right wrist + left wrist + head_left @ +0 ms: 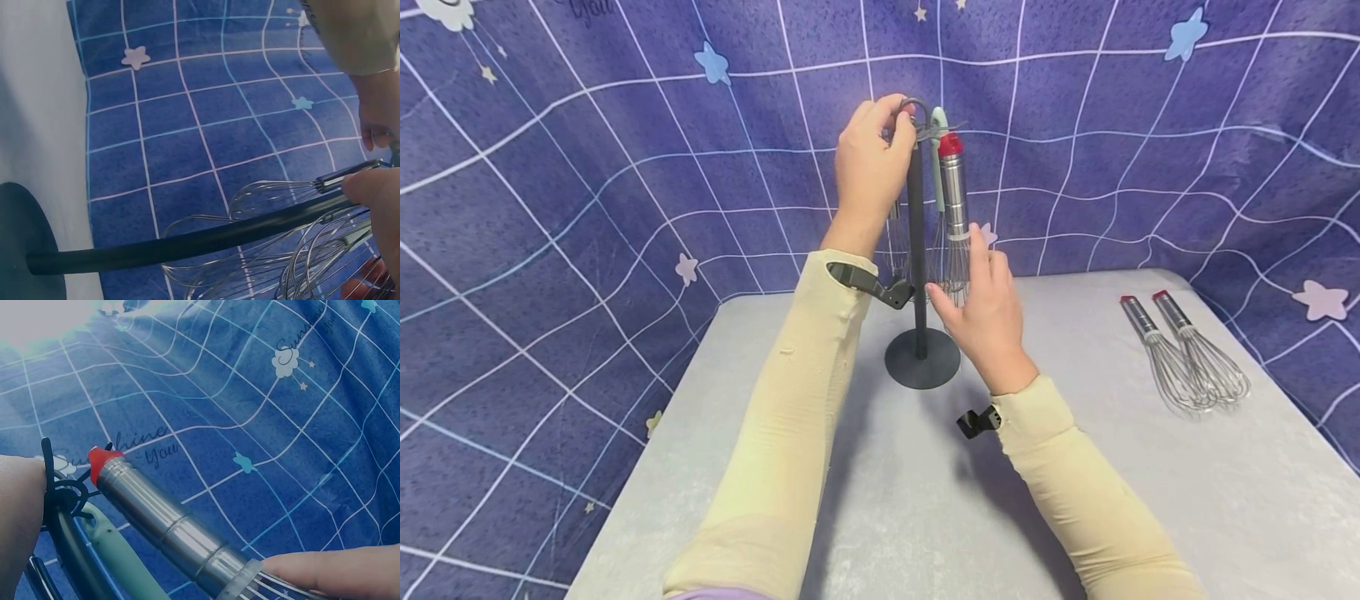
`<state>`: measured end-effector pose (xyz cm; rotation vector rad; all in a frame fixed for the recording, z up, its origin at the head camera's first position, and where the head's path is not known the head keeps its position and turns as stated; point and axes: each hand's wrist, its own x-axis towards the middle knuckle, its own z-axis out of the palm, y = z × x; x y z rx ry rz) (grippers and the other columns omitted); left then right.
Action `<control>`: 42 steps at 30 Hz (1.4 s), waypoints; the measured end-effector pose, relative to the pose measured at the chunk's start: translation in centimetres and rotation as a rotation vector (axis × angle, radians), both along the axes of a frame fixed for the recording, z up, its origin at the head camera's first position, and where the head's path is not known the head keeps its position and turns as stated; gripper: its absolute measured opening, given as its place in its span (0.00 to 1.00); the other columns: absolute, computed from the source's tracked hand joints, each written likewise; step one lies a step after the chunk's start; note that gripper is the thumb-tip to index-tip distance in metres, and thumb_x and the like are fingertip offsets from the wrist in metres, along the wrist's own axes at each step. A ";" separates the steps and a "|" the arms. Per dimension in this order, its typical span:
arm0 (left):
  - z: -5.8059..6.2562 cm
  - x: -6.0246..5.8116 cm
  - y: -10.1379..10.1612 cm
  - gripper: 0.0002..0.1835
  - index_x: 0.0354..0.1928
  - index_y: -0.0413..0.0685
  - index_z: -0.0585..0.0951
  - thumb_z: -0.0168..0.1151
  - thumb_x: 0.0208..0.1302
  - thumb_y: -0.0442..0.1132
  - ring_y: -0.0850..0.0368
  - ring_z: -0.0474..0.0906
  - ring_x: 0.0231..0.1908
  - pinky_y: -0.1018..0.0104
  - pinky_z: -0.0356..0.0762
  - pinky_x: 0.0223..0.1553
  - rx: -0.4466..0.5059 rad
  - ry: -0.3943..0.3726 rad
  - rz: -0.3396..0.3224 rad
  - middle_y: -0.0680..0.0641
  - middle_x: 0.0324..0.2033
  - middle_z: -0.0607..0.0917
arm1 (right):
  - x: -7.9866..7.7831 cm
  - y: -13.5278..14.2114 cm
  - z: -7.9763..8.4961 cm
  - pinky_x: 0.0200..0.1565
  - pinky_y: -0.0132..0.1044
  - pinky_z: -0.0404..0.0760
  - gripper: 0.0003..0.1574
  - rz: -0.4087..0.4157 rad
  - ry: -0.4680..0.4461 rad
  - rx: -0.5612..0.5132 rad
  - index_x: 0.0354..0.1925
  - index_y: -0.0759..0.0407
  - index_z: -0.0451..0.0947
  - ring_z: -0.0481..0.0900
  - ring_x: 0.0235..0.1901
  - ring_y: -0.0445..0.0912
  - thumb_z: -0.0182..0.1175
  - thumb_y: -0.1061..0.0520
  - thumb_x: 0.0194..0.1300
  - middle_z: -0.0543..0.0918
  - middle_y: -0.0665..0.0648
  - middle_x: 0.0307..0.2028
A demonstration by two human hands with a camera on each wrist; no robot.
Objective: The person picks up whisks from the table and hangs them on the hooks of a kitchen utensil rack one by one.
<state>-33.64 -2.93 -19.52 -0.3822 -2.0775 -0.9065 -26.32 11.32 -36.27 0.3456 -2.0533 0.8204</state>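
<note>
A black stand [917, 250] with a round base stands on the table, whisks hanging from the hooks at its top. My left hand [874, 154] has its fingers curled at the stand's top and grips there; the fingers partly hide the hooks. A steel-handled whisk [953, 187] with a red end cap hangs on the right side, beside a whisk with a pale green handle [119, 553]. My right hand [988, 308] is by the red-capped whisk's wires, fingers mostly extended, the index finger [331, 572] at the collar below the handle. A dark-handled whisk [347, 177] hangs on the other side.
Two more steel whisks with red ends, a left one [1165, 358] and a right one [1206, 350], lie on the right of the grey table [895, 500]. A blue grid-patterned cloth [1075, 167] hangs behind and at both sides.
</note>
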 end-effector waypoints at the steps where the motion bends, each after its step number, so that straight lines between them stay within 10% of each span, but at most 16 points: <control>1: 0.0 0.0 0.0 0.13 0.49 0.52 0.87 0.56 0.71 0.42 0.62 0.72 0.32 0.68 0.70 0.37 -0.001 -0.002 0.001 0.52 0.38 0.83 | -0.1 0.0 -0.1 0.39 0.57 0.76 0.61 0.001 0.000 0.003 0.78 0.57 0.54 0.74 0.41 0.63 0.75 0.45 0.57 0.73 0.69 0.47; 29: 0.1 0.0 0.0 0.14 0.51 0.53 0.86 0.54 0.72 0.43 0.61 0.74 0.34 0.66 0.72 0.39 -0.010 -0.019 0.013 0.52 0.40 0.84 | -0.2 0.8 -2.4 0.40 0.53 0.74 0.53 0.049 -0.052 -0.062 0.77 0.57 0.55 0.73 0.42 0.59 0.69 0.51 0.60 0.73 0.66 0.45; 42: 0.1 0.2 0.1 0.14 0.50 0.52 0.87 0.55 0.72 0.42 0.60 0.75 0.35 0.66 0.72 0.39 -0.002 -0.007 0.003 0.51 0.41 0.85 | -0.3 5.4 -3.6 0.42 0.52 0.75 0.50 0.022 -0.093 -0.128 0.75 0.61 0.59 0.74 0.41 0.59 0.69 0.53 0.60 0.72 0.68 0.47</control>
